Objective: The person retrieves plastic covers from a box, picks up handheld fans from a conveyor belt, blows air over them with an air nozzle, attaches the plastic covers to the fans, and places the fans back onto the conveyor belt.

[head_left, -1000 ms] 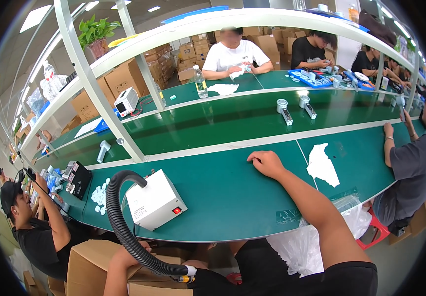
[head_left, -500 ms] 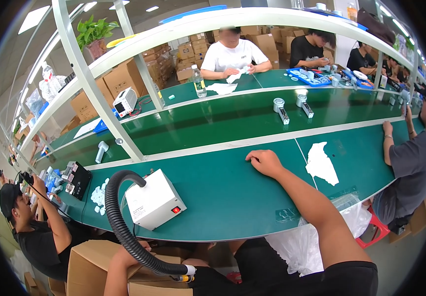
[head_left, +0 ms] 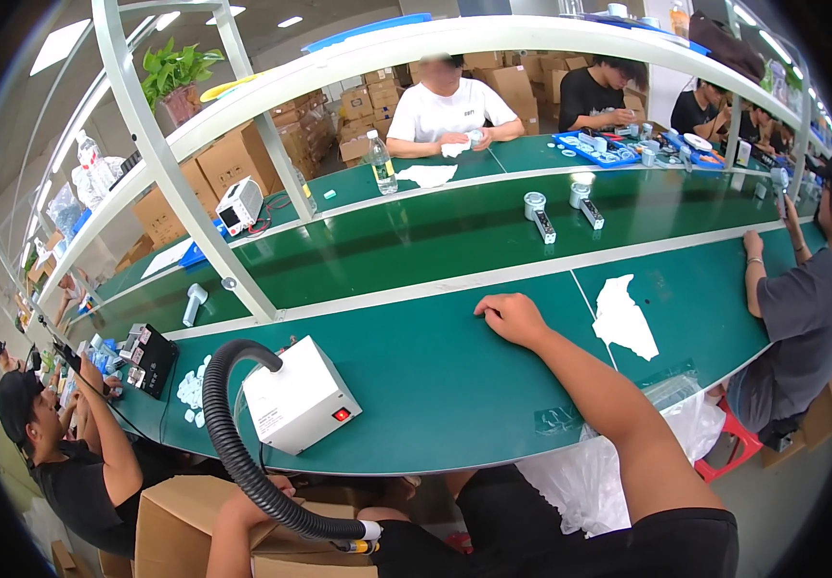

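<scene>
My right hand [head_left: 512,319] rests on the green worktable [head_left: 435,385], its fingers curled in and nothing showing in them. A white cloth [head_left: 625,318] lies to its right, not touched. My left hand [head_left: 283,484] is low by the table's front edge, beside an open cardboard box [head_left: 180,520]; its fingers are mostly hidden. A black corrugated hose [head_left: 223,433] arches over my left forearm from a white box-shaped machine [head_left: 302,395] with a lit red switch. The hose's white end [head_left: 369,530] hangs near my lap.
Pale round-headed handheld devices [head_left: 538,217] lie on the green belt [head_left: 387,241] beyond a pale rail. Small light-blue parts [head_left: 192,385] are heaped left of the machine. A metal post [head_left: 184,183] rises at left. Co-workers sit on both sides and opposite; clear plastic [head_left: 580,482] hangs at the front edge.
My hands keep their places, with the view shifted slightly. The person opposite has moved from handling a white cloth to holding a pale part with it. The left co-worker's raised hand has shifted.
</scene>
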`<state>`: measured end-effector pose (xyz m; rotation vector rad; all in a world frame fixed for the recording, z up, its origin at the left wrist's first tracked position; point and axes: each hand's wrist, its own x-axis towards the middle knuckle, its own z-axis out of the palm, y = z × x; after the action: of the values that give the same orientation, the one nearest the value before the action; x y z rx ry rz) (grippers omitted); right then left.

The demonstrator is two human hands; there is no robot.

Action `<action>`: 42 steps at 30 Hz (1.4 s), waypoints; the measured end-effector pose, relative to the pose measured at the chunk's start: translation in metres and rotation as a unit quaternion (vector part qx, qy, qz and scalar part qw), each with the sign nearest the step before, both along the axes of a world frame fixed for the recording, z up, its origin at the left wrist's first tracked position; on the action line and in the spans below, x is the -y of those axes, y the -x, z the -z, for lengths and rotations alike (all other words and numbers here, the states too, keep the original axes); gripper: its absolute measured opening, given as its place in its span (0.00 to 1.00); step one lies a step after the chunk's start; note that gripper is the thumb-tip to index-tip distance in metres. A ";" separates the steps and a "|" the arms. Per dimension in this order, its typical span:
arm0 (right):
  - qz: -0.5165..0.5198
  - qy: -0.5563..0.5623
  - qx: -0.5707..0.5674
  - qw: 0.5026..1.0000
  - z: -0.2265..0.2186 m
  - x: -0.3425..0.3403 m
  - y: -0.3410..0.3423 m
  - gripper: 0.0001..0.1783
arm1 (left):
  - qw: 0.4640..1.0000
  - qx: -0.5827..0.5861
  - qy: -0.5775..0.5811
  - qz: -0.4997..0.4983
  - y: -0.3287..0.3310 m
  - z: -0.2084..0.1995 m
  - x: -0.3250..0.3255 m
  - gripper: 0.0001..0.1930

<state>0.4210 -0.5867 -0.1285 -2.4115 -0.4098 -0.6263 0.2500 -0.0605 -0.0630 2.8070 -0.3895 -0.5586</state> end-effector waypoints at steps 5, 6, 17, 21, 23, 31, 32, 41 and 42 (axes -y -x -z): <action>0.002 -0.005 -0.015 1.000 -0.002 0.000 0.002 0.10 | 1.000 -0.005 0.025 -0.010 0.000 0.002 0.001 0.09; 0.001 -0.004 -0.011 1.000 -0.003 -0.001 0.002 0.10 | 1.000 0.003 0.025 -0.005 0.000 0.004 -0.001 0.10; 0.006 -0.004 -0.020 1.000 -0.003 0.002 0.002 0.10 | 1.000 0.017 0.025 0.005 -0.002 0.008 -0.003 0.10; -0.006 -0.009 -0.004 1.000 -0.006 -0.003 0.001 0.10 | 0.997 0.057 0.015 0.057 0.004 0.007 -0.009 0.10; -0.006 -0.012 -0.011 1.000 -0.001 0.001 0.000 0.10 | 0.997 0.050 0.017 0.052 0.000 0.008 -0.006 0.10; -0.013 -0.010 0.015 1.000 0.001 0.001 0.001 0.10 | 1.000 0.009 0.024 0.009 -0.004 0.016 -0.013 0.09; -0.010 -0.010 0.014 1.000 0.001 0.001 0.000 0.10 | 0.999 0.024 0.011 0.023 -0.004 0.016 -0.014 0.09; -0.007 -0.009 0.005 1.000 0.003 0.002 -0.002 0.10 | 1.000 0.015 -0.011 0.004 -0.004 0.000 0.005 0.09; -0.004 -0.003 0.005 1.000 0.003 0.003 -0.001 0.10 | 1.000 0.013 -0.013 0.004 -0.004 -0.001 0.007 0.09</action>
<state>0.4215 -0.5894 -0.1311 -2.4013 -0.4210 -0.6357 0.2535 -0.0673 -0.0618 2.8415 -0.4023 -0.5346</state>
